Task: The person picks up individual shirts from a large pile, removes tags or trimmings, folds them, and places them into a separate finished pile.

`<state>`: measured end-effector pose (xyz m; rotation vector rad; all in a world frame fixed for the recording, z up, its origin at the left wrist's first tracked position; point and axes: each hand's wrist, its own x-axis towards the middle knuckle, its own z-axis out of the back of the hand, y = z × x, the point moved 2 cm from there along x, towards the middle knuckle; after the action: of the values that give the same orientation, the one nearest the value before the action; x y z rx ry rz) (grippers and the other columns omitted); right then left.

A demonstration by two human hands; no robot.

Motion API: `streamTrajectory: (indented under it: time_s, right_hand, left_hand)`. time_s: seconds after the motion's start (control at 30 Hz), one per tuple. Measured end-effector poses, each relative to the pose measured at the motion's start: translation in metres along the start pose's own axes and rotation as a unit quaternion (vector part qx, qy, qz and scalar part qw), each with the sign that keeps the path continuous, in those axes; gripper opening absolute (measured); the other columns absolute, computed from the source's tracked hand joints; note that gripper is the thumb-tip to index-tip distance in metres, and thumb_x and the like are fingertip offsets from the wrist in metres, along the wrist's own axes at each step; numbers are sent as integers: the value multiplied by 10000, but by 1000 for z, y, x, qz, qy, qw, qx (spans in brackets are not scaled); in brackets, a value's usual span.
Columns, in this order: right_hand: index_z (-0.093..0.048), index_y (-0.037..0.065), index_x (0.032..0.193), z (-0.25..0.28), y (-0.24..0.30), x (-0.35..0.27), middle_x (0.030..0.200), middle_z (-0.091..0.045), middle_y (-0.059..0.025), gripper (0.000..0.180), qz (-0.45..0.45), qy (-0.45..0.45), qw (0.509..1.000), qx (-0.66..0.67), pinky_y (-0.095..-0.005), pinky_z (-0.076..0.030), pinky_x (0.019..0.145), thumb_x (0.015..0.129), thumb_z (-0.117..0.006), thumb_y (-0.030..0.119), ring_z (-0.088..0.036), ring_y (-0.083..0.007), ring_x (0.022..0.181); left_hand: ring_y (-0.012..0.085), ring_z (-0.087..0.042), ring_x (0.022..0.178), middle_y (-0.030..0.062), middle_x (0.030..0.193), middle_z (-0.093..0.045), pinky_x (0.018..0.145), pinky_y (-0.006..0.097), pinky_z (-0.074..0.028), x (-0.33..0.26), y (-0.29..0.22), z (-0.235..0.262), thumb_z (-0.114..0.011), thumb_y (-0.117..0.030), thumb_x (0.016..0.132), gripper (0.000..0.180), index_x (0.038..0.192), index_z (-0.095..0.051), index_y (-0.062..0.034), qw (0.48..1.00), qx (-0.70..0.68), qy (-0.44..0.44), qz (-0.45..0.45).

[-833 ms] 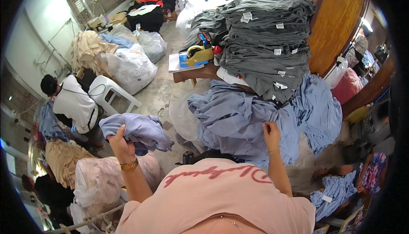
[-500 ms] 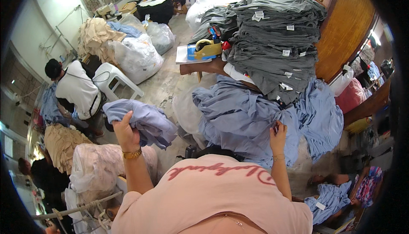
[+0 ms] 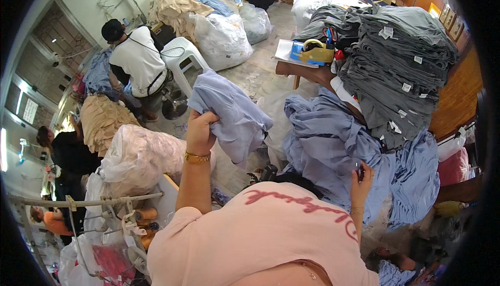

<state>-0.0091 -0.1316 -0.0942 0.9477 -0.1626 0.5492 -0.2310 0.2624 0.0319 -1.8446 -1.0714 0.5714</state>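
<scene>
Higher now than a moment ago, the left hand has lifted the light blue garment up and away from the body, while the right hand has stayed low against the heap of blue garments. Left fingers are curled tight into a fist around a bunched fold of the garment, which hangs to the right of and below the knuckles; a gold bracelet sits on the wrist just beneath them. Right fingers are pinched narrow on a small dark object at their tips, touching the blue heap that spreads above and to both sides of them. Above that heap, well beyond the right fingertips, rises a stack of folded grey garments, with a yellow tape dispenser beside it.
</scene>
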Motion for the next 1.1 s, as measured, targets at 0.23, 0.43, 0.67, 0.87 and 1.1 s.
streamTrajectory:
  time_s: [0.23,0.43,0.67,0.87,1.1]
  right_hand:
    - [-505,-2,1094,16,0,-7,1021,-461,-108,341,2,4,1000,-3,-287,-434,768,773,-602,55,-493,-224,903]
    - [-507,-20,1070,31,-15,-19,1003,-481,-103,330,-32,22,999,5,-256,-440,744,761,-609,31,-510,-192,880]
    - [-520,11,1055,49,-30,-40,951,-488,-112,332,-48,23,998,-15,-285,-434,704,743,-621,68,-514,-227,831]
    - [-520,8,1052,63,-45,-61,948,-487,-119,317,-39,18,999,10,-297,-434,708,749,-605,47,-515,-235,810]
    - [-515,8,1063,76,-29,-47,939,-476,-98,324,-9,3,999,-32,-270,-431,671,754,-606,35,-503,-202,774]
  left_hand:
    - [195,-578,851,81,972,-569,740,321,-494,-10,9,-10,-482,39,707,385,1090,-500,0,998,-50,4,29]
    - [228,-598,854,103,959,-595,767,354,-496,1,49,9,-539,-80,796,241,1022,-530,4,985,-109,-30,129]
    - [288,-615,756,150,883,-619,731,419,-506,-1,151,92,-551,-64,784,152,897,-562,36,920,-219,-146,291]
    - [251,-614,767,120,851,-611,692,389,-519,-13,144,82,-574,-75,771,222,978,-549,2,962,-117,-94,230]
    - [186,-614,794,67,931,-604,688,310,-509,-24,-6,-86,-591,-67,775,288,1056,-534,-46,989,-83,86,84]
